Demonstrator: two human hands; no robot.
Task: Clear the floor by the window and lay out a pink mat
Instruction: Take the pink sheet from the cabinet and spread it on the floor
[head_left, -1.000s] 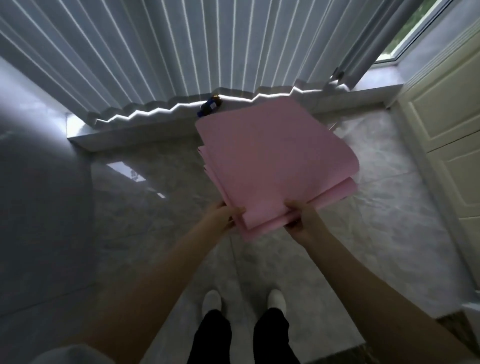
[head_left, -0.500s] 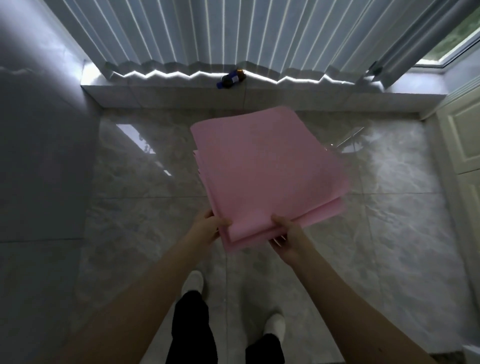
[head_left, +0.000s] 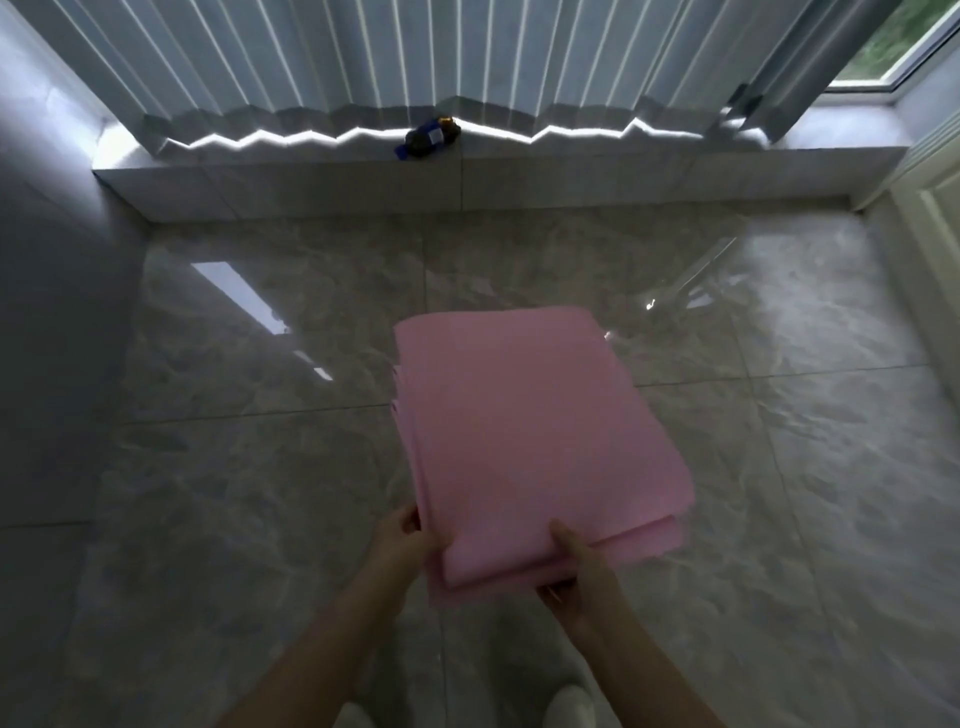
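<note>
A person looks down at a folded pink mat (head_left: 535, 441) held out flat above a glossy marble-tiled floor (head_left: 249, 467). Both hands grip its near edge: the left hand (head_left: 402, 545) curls round the near-left corner, and the right hand (head_left: 576, 566) pinches the near-right part, thumb on top and fingers underneath. The mat is folded into several layers that fan slightly apart at the edges, and it sags little. It looks light, soft and flexible, probably thin foam, so it should unfold easily. Holding one loose edge with hands spread wide would likely let the layers drop open. At the floor's far edge, a small dark bottle (head_left: 428, 137) lies on the window ledge (head_left: 623, 166) below vertical blinds (head_left: 363, 57).
</note>
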